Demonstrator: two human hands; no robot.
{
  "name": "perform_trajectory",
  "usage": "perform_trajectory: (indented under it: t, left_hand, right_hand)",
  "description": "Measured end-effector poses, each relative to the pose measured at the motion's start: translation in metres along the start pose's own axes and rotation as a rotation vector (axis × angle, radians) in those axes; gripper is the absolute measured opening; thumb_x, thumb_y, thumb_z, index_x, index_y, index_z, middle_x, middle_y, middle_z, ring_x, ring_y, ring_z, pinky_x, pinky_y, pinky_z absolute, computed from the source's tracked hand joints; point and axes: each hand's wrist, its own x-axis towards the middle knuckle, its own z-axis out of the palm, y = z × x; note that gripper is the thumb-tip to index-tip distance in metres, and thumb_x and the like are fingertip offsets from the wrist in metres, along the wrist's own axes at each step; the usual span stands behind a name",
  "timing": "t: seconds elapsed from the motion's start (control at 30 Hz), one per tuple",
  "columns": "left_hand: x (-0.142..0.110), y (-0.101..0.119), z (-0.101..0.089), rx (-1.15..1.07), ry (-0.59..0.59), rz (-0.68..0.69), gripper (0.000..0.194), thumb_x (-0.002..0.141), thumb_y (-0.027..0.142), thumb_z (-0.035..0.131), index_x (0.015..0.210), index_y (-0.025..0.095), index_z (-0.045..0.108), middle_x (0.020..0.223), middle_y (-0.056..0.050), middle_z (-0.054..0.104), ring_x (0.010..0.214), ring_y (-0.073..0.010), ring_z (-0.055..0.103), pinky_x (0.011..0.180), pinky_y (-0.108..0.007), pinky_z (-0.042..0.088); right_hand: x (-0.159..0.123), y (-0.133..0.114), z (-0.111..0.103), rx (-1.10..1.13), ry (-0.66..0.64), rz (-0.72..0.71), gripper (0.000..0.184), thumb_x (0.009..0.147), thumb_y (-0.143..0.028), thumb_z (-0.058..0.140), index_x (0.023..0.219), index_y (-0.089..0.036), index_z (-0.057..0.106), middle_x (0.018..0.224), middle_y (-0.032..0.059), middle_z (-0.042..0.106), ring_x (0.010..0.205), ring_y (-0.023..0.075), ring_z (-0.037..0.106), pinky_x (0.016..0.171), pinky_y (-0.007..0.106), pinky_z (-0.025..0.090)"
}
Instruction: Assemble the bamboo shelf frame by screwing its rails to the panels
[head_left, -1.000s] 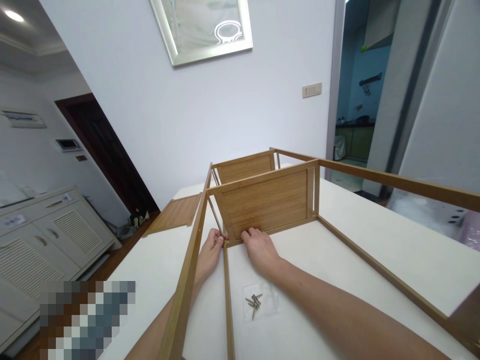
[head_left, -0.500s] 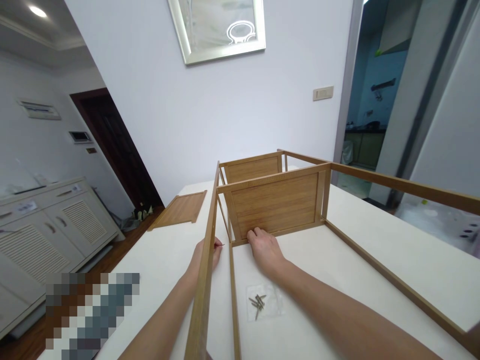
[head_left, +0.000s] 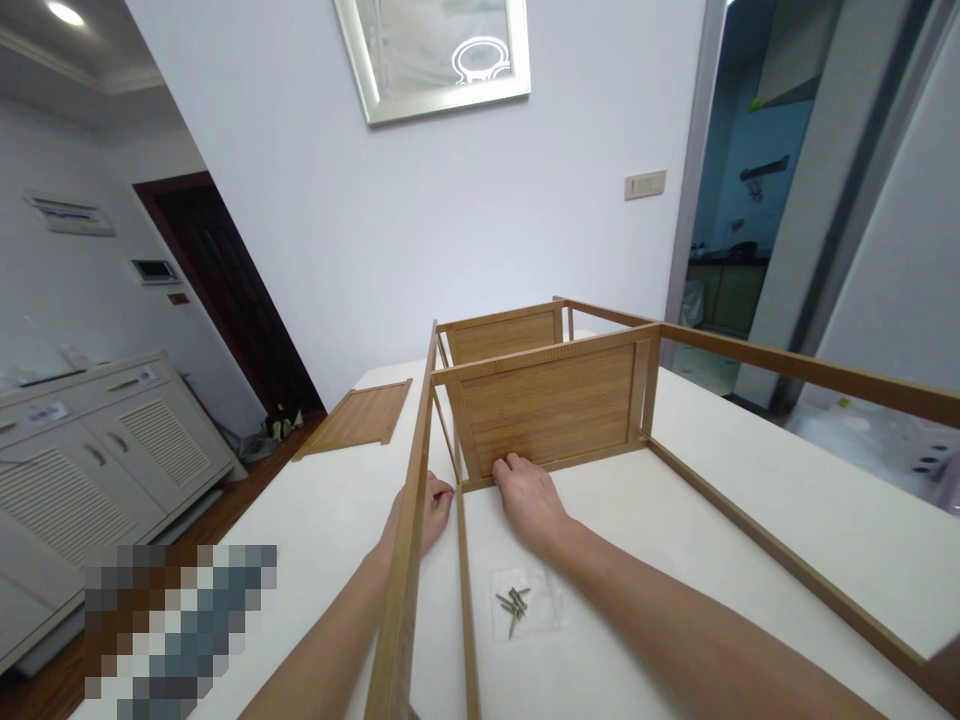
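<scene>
- Table: white, set against the wall; bears all items below.
- Frame: wooden, lying on the table, long rails running toward the person. Same position as half a second ago, as far as I see.
- Mid panel: upright across the frame; the far panel stands behind it.
- Loose panel: flat on the table, left of the frame; unmoved.
- Right hand: fingers bent against the mid panel's lower edge, touching; same spot as before. Cannot tell whether it grips.
- Left hand: just outside the frame's lower left corner, partly behind the upper left rail. Fingers curled; a thin sliver jutted from them half a second ago, hardly discernible now. Cannot tell if anything is held.
- Bag: clear, flat, inside the frame.
- Screws: small pile on the bag, undisturbed.
</scene>
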Motion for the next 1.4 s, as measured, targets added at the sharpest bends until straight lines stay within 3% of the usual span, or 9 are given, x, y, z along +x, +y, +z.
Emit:
perform_trajectory:
  t: [0.27,0.57,0.83,1.4]
  left_hand:
    - [0.0008,0.0005,0.0048,-0.063,0.004,-0.022,0.021,0.081,0.023,0.053,0.073,0.023,0.073,0.077,-0.006,0.064,0.078,-0.0233,0.059,0.077,-0.036,0.046]
    - [0.0028,0.0003,0.0093,0.085,0.012,0.006,0.021,0.084,0.019,0.049,0.078,0.022,0.069,0.082,-0.007,0.068,0.079,-0.0238,0.062,0.076,-0.036,0.046]
    - [0.0040,-0.0004,0.0080,0.049,0.037,-0.048,0.014,0.079,0.017,0.055,0.076,0.021,0.068,0.073,-0.003,0.070,0.067,-0.0198,0.062,0.068,-0.032,0.047]
    - [0.0018,0.0037,0.0058,0.188,0.000,0.045,0.017,0.085,0.013,0.048,0.080,0.021,0.063,0.083,-0.004,0.065,0.083,-0.0205,0.062,0.076,-0.033,0.050]
  right_hand:
    - [0.0001,0.0001,-0.0011,0.004,-0.003,0.005,0.023,0.091,-0.005,0.043,0.104,-0.017,0.058,0.101,0.0108,0.063,0.094,0.0220,0.058,0.077,0.031,0.039]
    - [0.0003,0.0000,0.0011,-0.002,0.017,0.003,0.023,0.092,-0.005,0.042,0.103,-0.017,0.058,0.100,0.0101,0.063,0.092,0.0219,0.058,0.076,0.030,0.039]
    - [0.0005,0.0010,0.0032,-0.002,0.024,-0.001,0.022,0.091,-0.006,0.043,0.102,-0.017,0.059,0.099,0.0101,0.063,0.091,0.0217,0.058,0.076,0.030,0.039]
    - [-0.0008,-0.0006,-0.0011,-0.007,0.018,0.000,0.023,0.091,-0.006,0.043,0.104,-0.016,0.059,0.099,0.0093,0.063,0.092,0.0220,0.059,0.076,0.030,0.040]
